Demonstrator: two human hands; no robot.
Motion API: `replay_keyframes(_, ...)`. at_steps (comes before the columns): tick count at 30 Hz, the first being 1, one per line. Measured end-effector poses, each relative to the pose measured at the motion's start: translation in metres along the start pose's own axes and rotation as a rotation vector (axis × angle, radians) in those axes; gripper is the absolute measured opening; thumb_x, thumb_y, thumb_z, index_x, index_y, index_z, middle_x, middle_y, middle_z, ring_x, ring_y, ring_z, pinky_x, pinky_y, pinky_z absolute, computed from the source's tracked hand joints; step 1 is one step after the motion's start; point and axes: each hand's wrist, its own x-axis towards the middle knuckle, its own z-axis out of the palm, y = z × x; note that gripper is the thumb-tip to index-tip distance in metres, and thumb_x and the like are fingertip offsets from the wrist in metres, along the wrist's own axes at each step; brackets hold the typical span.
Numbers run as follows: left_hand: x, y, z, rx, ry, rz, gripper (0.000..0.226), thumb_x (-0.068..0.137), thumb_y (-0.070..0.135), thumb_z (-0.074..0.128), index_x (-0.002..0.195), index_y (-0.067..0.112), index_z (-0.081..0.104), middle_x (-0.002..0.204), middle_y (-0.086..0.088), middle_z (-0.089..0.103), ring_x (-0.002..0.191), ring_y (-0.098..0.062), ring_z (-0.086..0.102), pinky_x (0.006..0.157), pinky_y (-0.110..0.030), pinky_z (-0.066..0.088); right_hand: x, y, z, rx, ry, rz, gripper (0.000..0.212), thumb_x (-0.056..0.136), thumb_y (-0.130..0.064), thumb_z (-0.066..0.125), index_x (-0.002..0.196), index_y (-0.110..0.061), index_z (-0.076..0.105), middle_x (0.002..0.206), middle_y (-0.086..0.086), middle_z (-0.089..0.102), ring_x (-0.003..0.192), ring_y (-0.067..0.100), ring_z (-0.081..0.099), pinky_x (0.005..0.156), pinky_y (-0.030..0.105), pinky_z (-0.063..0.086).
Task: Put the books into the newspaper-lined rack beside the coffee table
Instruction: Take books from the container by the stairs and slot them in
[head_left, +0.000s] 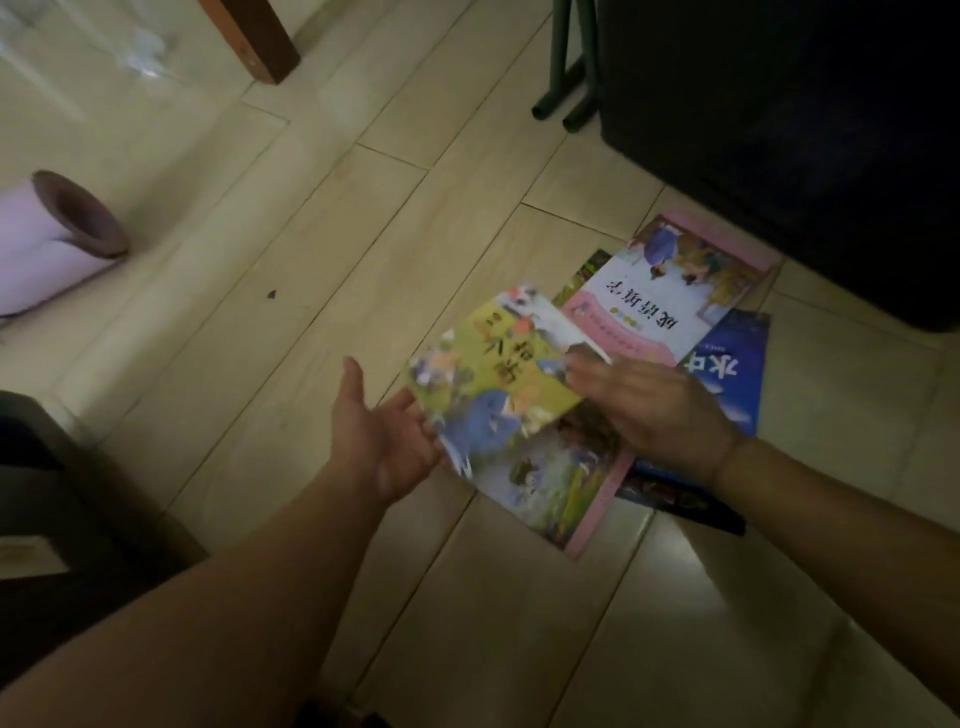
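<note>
Several books lie on the tiled floor. A thin yellow picture book (493, 374) is lifted off the pile and blurred. My right hand (654, 410) pinches its right edge. My left hand (387, 436) is palm up with spread fingers, touching the book's lower left corner. Under it lies a large pink-edged book (670, 306) with a white cover. A blue book (737, 364) sticks out from beneath on the right, and a dark book (675, 499) peeks out at the bottom. No rack is in view.
A dark piece of furniture (805, 130) looms at the upper right with green metal legs (566, 67) beside it. A rolled pale mat (47, 244) lies at the left. A brown wooden leg (254, 36) stands at the top. A dark object (62, 499) sits at the lower left.
</note>
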Motion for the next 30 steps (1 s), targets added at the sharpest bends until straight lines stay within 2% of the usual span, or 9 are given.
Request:
replay_keyframes(3,0.004,0.012,-0.002,0.214,-0.051,0.024,0.055,0.095,0.047,0.045,0.109,0.002,0.074,0.115,-0.023,0.069,0.104,-0.036,0.068,0.085,-0.051,0.057,-0.026,-0.007,-0.009,0.187,-0.036,0.007,0.044,0.087,0.005,0.061,0.129,-0.006,0.057,0.135,0.011,0.057,0.116,0.026,0.063,0.087,0.045,0.056)
replay_keyframes(8,-0.002,0.025,-0.004,0.864,-0.075,-0.021,0.034,0.095,0.008,0.054,0.128,0.002,0.060,0.119,-0.023,0.067,0.104,-0.035,0.066,0.088,-0.042,0.056,-0.031,0.001,-0.029,0.271,-0.189,0.038,0.039,0.094,-0.015,0.054,0.131,-0.004,0.057,0.141,0.011,0.052,0.129,0.021,0.052,0.103,0.036,0.047)
replay_keyframes(11,-0.014,0.025,0.016,1.273,-0.061,-0.068,0.014,0.091,0.003,0.061,0.102,0.005,0.071,0.096,-0.017,0.073,0.080,-0.024,0.068,0.082,-0.042,0.057,-0.022,-0.001,-0.045,0.445,-0.203,0.408,0.049,0.086,-0.016,0.041,0.133,-0.013,0.056,0.140,0.010,0.052,0.126,0.027,0.054,0.104,0.037,0.046)
replay_keyframes(13,-0.024,0.023,0.030,1.372,-0.045,-0.073,0.010,0.089,0.000,0.063,0.088,0.008,0.069,0.089,-0.016,0.071,0.075,-0.022,0.067,0.074,-0.037,0.060,-0.003,-0.004,-0.053,0.492,-0.191,0.743,0.044,0.091,-0.016,0.050,0.134,-0.020,0.052,0.133,0.006,0.057,0.112,0.027,0.061,0.090,0.032,0.052)
replay_keyframes(15,-0.039,0.019,0.043,1.409,-0.030,-0.076,0.009,0.088,-0.002,0.063,0.089,0.007,0.067,0.088,-0.017,0.068,0.076,-0.025,0.065,0.066,-0.033,0.060,0.012,-0.010,-0.061,0.564,-0.382,0.927,0.040,0.089,-0.017,0.067,0.128,-0.022,0.060,0.123,-0.005,0.062,0.102,0.015,0.062,0.082,0.028,0.051)
replay_keyframes(18,-0.089,0.019,0.065,1.519,-0.004,-0.065,0.009,0.088,-0.002,0.066,0.086,0.007,0.064,0.081,-0.017,0.065,0.066,-0.023,0.063,0.056,-0.029,0.059,0.028,-0.033,-0.090,0.528,-0.479,0.874,0.010,0.083,-0.019,0.075,0.092,-0.019,0.072,0.092,-0.002,0.071,0.083,0.009,0.064,0.081,0.036,0.052)
replay_keyframes(21,-0.160,0.035,0.082,1.600,0.002,-0.010,0.026,0.089,0.004,0.067,0.066,0.010,0.059,0.066,-0.011,0.061,0.051,-0.015,0.058,0.053,-0.027,0.056,0.061,-0.067,-0.145,0.537,-0.352,0.853,0.022,0.083,-0.007,0.073,0.068,-0.018,0.061,0.067,-0.006,0.057,0.063,-0.001,0.053,0.066,0.030,0.041)
replay_keyframes(26,-0.309,0.074,0.103,1.538,-0.088,0.135,0.020,0.092,0.011,0.067,0.073,0.009,0.061,0.078,-0.011,0.069,0.080,-0.021,0.075,0.058,-0.025,0.057,0.144,-0.142,-0.275,0.552,-0.299,0.757,0.017,0.086,-0.004,0.068,0.076,-0.018,0.067,0.068,-0.006,0.064,0.064,-0.001,0.057,0.059,0.014,0.043)
replay_keyframes(30,-0.429,0.087,0.108,1.706,-0.049,0.436,0.019,0.091,0.023,0.068,0.075,0.012,0.065,0.071,0.000,0.069,0.056,-0.002,0.061,0.057,-0.023,0.051,0.199,-0.220,-0.364,0.505,-0.277,0.573,0.015,0.087,-0.005,0.067,0.090,-0.019,0.070,0.082,0.000,0.072,0.075,0.004,0.067,0.065,0.017,0.050)
